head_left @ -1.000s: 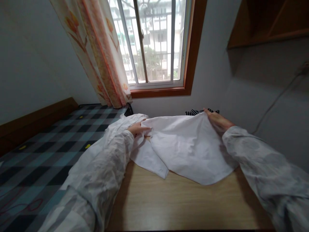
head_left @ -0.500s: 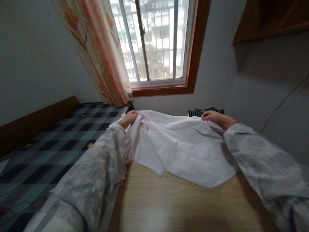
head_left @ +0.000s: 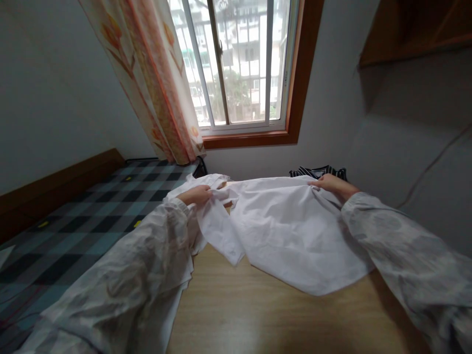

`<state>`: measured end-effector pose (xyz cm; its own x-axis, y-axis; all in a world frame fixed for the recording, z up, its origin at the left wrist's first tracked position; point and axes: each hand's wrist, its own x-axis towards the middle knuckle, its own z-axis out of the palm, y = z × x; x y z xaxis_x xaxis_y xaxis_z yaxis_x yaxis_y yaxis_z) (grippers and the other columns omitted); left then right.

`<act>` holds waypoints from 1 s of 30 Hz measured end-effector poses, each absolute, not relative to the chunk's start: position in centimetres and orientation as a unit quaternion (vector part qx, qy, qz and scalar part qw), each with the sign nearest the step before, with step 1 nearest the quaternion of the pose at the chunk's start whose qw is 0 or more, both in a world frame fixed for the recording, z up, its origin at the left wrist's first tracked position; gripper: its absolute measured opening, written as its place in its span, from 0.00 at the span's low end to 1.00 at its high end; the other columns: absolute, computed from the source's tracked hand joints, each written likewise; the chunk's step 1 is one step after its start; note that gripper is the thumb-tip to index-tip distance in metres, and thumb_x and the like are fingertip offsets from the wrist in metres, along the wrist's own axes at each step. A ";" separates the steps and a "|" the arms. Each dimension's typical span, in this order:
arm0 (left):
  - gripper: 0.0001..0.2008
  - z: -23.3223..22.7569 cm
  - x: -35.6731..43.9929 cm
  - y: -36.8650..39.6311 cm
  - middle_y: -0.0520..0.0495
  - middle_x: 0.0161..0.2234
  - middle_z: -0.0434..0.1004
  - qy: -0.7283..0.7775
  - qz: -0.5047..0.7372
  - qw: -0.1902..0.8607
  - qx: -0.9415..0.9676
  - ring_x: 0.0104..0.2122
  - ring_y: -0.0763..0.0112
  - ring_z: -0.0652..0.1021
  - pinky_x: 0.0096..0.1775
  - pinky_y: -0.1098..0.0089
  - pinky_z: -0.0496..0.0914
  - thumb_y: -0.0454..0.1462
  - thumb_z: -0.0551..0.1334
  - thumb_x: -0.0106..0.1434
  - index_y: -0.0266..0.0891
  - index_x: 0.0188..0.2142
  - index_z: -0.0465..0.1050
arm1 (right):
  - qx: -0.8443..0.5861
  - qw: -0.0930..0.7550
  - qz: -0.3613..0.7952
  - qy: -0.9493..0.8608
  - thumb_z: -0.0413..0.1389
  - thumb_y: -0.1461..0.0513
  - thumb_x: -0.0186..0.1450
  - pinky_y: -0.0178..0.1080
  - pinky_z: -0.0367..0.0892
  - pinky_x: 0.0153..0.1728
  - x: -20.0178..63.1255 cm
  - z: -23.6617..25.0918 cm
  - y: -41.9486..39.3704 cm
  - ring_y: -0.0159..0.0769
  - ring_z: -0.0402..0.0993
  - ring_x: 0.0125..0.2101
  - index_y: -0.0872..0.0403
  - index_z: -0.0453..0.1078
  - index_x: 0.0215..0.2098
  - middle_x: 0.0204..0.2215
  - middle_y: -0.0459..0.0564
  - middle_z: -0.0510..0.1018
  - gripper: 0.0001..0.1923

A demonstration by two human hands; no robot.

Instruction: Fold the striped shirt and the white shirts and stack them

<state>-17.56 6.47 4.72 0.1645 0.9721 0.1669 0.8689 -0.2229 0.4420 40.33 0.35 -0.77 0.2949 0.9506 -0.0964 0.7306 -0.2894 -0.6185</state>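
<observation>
A white shirt lies loosely spread across the far part of the wooden table. My left hand is closed on its cloth at the left, where the fabric bunches and a small gap shows the table beneath. Pinched in my right hand is the far right edge of the same shirt. Between the hands the far edge runs nearly straight, while a narrow flap hangs toward me near the left hand. More white cloth is partly hidden behind my left sleeve.
To the left is a bed with a dark checked cover. A black-and-white striped item sits behind the shirt, by the wall. Beyond are a flowered curtain and a window. A wooden shelf hangs upper right.
My left hand has come down and a little nearer, so the shirt's left side bunches and a gap opens. My right hand has shifted slightly right, still gripping. The near hem sits a bit lower.
</observation>
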 end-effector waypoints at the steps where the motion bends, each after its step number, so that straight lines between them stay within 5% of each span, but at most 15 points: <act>1: 0.10 5.4 -17.6 6.9 0.43 0.29 0.81 0.618 0.212 0.130 0.746 0.31 0.59 0.80 0.37 0.65 0.74 0.44 0.66 0.61 0.39 0.31 0.78 | -0.758 0.245 0.226 -0.560 0.72 0.47 0.60 0.41 0.67 0.31 39.8 -0.6 0.2 0.46 0.78 0.29 0.54 0.77 0.26 0.25 0.54 0.81 0.20; 5: 0.16 8.4 -18.2 8.4 0.41 0.38 0.83 0.640 0.293 0.094 0.704 0.38 0.60 0.80 0.38 0.68 0.73 0.42 0.53 0.70 0.37 0.42 0.78 | -0.696 0.382 0.049 -0.606 0.60 0.45 0.70 0.38 0.62 0.32 37.5 0.7 -0.7 0.41 0.72 0.31 0.52 0.77 0.31 0.27 0.50 0.80 0.21; 9: 0.17 9.0 -19.0 8.5 0.41 0.42 0.85 0.634 0.352 0.053 0.686 0.39 0.61 0.80 0.40 0.68 0.71 0.41 0.54 0.68 0.37 0.44 0.79 | -0.651 0.443 -0.120 -0.605 0.52 0.45 0.74 0.41 0.65 0.38 36.4 1.5 -2.1 0.43 0.72 0.33 0.50 0.74 0.32 0.30 0.54 0.81 0.22; 12: 0.16 7.7 -19.1 7.4 0.43 0.37 0.85 0.634 0.203 0.082 0.742 0.36 0.59 0.81 0.37 0.67 0.69 0.44 0.57 0.64 0.39 0.37 0.82 | -0.546 0.340 -0.062 -0.763 0.58 0.44 0.69 0.43 0.68 0.44 36.5 1.2 -3.0 0.47 0.76 0.41 0.49 0.72 0.25 0.38 0.58 0.83 0.22; 14: 0.16 6.9 -18.7 6.6 0.43 0.34 0.85 0.631 0.107 0.084 0.764 0.35 0.56 0.82 0.36 0.66 0.69 0.47 0.60 0.63 0.40 0.34 0.84 | -0.505 0.244 0.034 -0.828 0.59 0.41 0.68 0.43 0.68 0.42 36.4 0.5 -3.3 0.46 0.75 0.37 0.49 0.71 0.22 0.34 0.55 0.82 0.26; 17: 0.20 6.3 -17.5 5.8 0.41 0.36 0.87 0.632 0.039 0.065 0.771 0.38 0.53 0.83 0.38 0.65 0.70 0.53 0.62 0.64 0.42 0.33 0.86 | -0.573 0.172 0.166 -0.784 0.50 0.34 0.73 0.42 0.64 0.33 35.4 -0.5 -3.1 0.40 0.68 0.26 0.50 0.67 0.19 0.21 0.50 0.74 0.37; 21: 0.34 6.0 -15.1 5.2 0.38 0.42 0.88 0.627 0.030 0.055 0.777 0.45 0.50 0.85 0.44 0.63 0.72 0.62 0.52 0.73 0.42 0.35 0.86 | -0.675 0.149 0.198 -0.695 0.47 0.35 0.77 0.41 0.66 0.32 32.8 -0.8 -1.5 0.43 0.76 0.28 0.50 0.69 0.20 0.24 0.56 0.79 0.39; 26: 0.27 4.5 -12.6 4.3 0.33 0.56 0.84 0.567 0.057 -0.050 0.820 0.54 0.46 0.84 0.53 0.59 0.73 0.58 0.61 0.73 0.40 0.52 0.84 | -0.781 0.167 0.015 -0.602 0.60 0.42 0.73 0.44 0.74 0.45 30.6 -0.6 0.3 0.55 0.85 0.49 0.53 0.83 0.45 0.48 0.65 0.87 0.24; 28: 0.27 3.6 -12.1 4.0 0.35 0.58 0.84 0.541 0.039 -0.042 0.839 0.56 0.47 0.83 0.55 0.60 0.73 0.56 0.65 0.71 0.42 0.59 0.80 | -0.775 0.144 0.000 -0.615 0.67 0.43 0.68 0.45 0.74 0.49 30.2 -1.0 0.6 0.57 0.83 0.54 0.56 0.80 0.57 0.57 0.69 0.84 0.30; 30: 0.29 2.9 -11.9 3.8 0.36 0.60 0.83 0.534 0.011 -0.024 0.845 0.56 0.48 0.84 0.56 0.60 0.73 0.56 0.67 0.70 0.43 0.62 0.79 | -0.751 0.091 0.031 -0.653 0.70 0.46 0.65 0.44 0.74 0.49 29.8 -1.5 0.7 0.58 0.83 0.55 0.58 0.79 0.59 0.57 0.70 0.84 0.32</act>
<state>-11.90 3.77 2.87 0.4288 0.9023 0.0453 0.9034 -0.4278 -0.0293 29.77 0.74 -1.46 0.1440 0.9870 0.0717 0.9756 -0.1295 -0.1772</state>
